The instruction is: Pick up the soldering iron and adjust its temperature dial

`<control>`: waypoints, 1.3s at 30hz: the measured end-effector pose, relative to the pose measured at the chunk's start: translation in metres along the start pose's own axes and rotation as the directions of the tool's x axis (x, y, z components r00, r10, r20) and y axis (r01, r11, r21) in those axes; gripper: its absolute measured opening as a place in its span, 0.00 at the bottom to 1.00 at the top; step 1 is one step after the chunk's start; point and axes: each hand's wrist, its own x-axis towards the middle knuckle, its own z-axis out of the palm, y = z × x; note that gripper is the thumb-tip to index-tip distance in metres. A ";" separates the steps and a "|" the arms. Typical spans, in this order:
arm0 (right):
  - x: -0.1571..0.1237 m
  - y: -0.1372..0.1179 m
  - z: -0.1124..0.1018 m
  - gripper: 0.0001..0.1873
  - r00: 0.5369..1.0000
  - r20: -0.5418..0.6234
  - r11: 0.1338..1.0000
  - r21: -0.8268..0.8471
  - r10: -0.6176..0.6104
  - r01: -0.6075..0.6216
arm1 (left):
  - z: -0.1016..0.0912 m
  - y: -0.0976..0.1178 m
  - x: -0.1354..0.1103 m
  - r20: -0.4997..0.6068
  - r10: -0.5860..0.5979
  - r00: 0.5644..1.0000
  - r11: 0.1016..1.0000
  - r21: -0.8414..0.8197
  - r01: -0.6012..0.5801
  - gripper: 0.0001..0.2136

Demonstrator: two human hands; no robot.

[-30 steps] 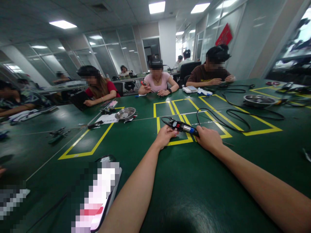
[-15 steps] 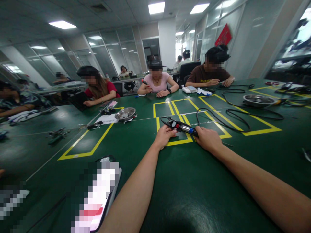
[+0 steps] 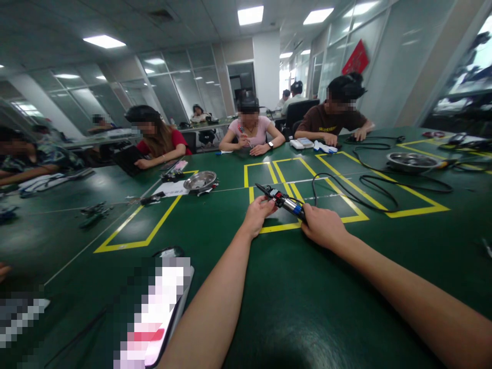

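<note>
Over the yellow-taped area, my right hand (image 3: 325,225) is wrapped round the black rear end of an electric screwdriver (image 3: 294,206), a cylinder with a silver section and a blue band. Its front points up and left toward my left hand (image 3: 255,216). That hand is closed, thumb and fingers pinching a small black part with red and silver bits (image 3: 272,193). The fingers partly hide the part, and I cannot make out its kind or where exactly the screwdriver meets it. A black cable (image 3: 374,200) loops across the table on the right.
On the green table (image 3: 284,292) a phone (image 3: 161,312) lies beside my left forearm. Metal bowls stand at mid-left (image 3: 200,180) and far right (image 3: 413,161). White gloves (image 3: 325,147) and a white device (image 3: 302,143) lie at the far side. Several people sit around the table.
My right hand has shifted slightly left and down, and the screwdriver slants more steeply toward my left hand. My left hand stays nearly in place. The view has shifted a little.
</note>
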 end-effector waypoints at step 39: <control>0.016 0.041 0.000 0.09 0.963 0.271 0.516 0.823 0.011 -0.238 | 0.010 0.012 -0.007 -0.041 -0.073 0.996 0.997 0.010 0.074 0.20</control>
